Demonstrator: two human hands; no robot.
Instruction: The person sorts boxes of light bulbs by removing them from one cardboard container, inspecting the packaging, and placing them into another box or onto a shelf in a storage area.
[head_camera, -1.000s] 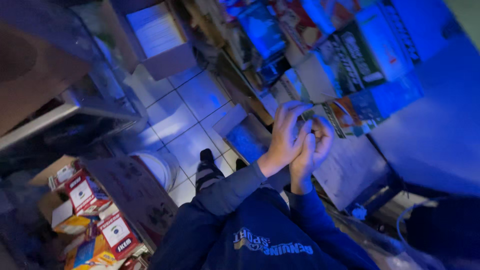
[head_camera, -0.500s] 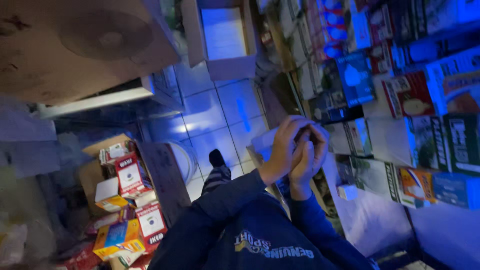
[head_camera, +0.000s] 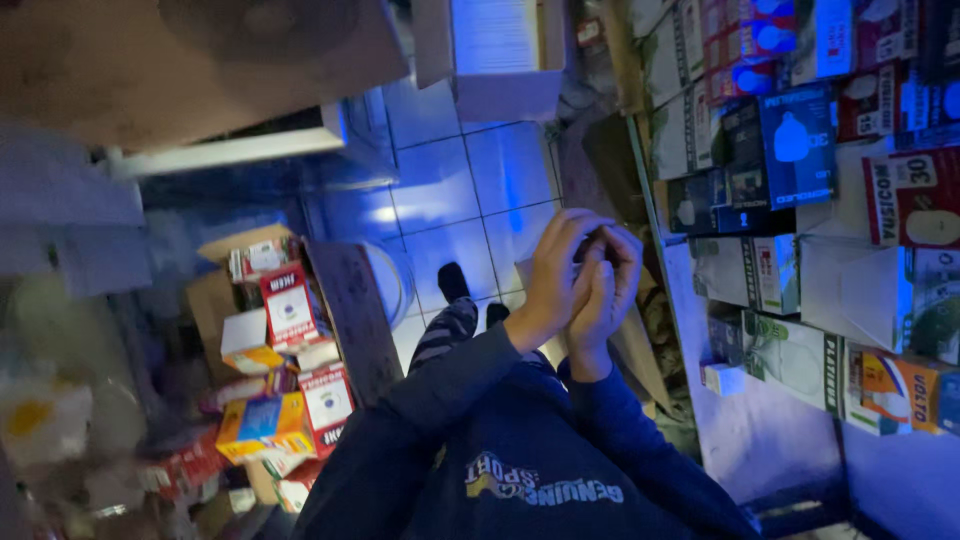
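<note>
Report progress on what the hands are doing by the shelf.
Done: boxes already stand on the shelf. In hand: left hand and right hand are clasped together; anything inside is hidden. Left: more boxes sit in the carton on the floor.

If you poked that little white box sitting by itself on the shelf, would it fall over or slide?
The little white box would probably slide or topple easily: it looks like thin cardboard, so likely light. It stands alone near the edge of the shelf, so a hard poke might knock it off. Its flat sides mean it shouldn't roll.
</note>
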